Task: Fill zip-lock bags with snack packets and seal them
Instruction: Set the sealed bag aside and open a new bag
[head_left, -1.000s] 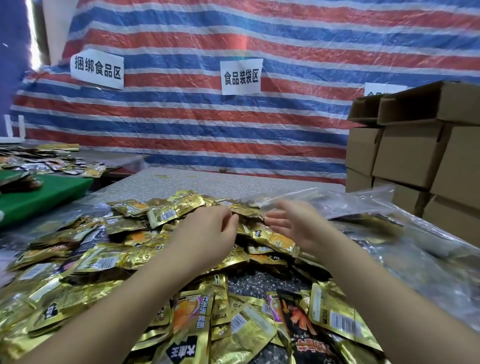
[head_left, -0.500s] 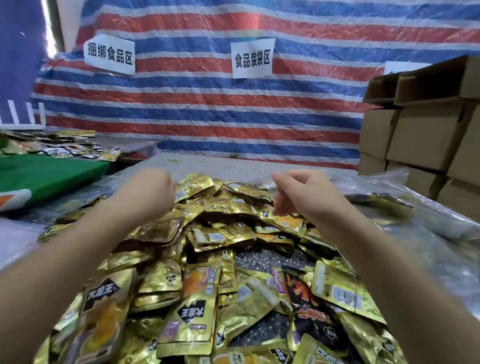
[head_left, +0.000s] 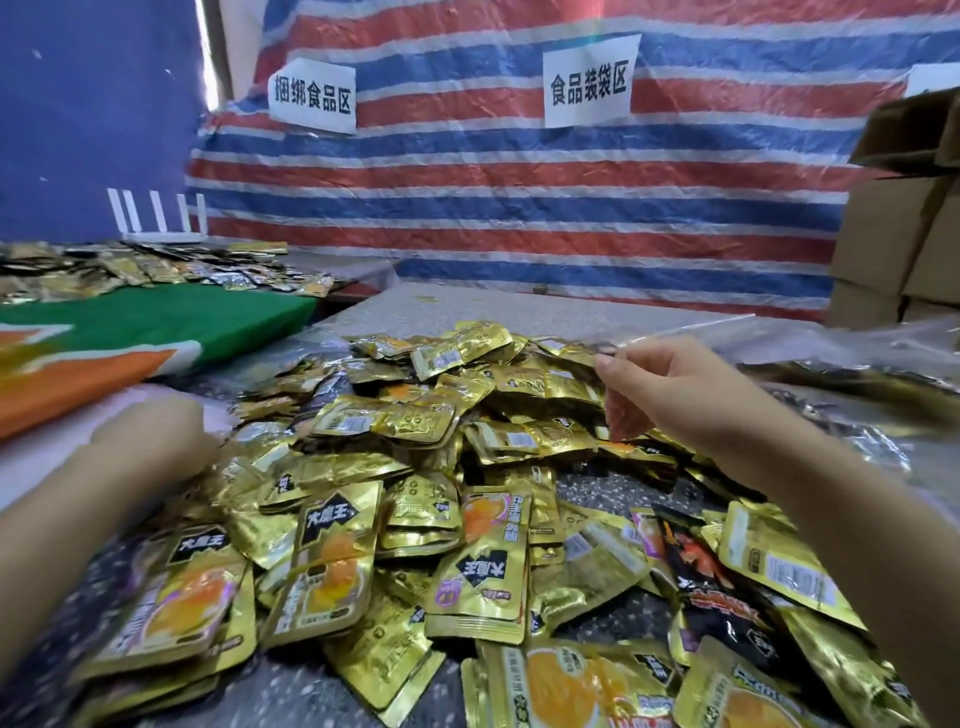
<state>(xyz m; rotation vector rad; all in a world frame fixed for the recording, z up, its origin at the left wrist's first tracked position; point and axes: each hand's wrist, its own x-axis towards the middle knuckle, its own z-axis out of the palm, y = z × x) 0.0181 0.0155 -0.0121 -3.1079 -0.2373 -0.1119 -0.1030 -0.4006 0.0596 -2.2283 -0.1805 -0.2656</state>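
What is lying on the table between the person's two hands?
In the head view, a heap of gold snack packets fills the stretch between the left hand and the right hand, which pinches a clear zip-lock bag.

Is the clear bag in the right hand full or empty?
Empty: the clear bag pinched by the right hand looks see-through.

Two bare forearms are seen, and no sleeve, cuff, glove, watch, bracelet or ring is shown on either. The left hand (head_left: 156, 441) is smeared by motion blur, so its fingers cannot be made out. The right hand (head_left: 670, 395) is rendered sharply; its fingers (head_left: 613, 364) are slender, with short, unpainted nails. Both forearms are broadened toward the lower edge by the wide-angle lens.
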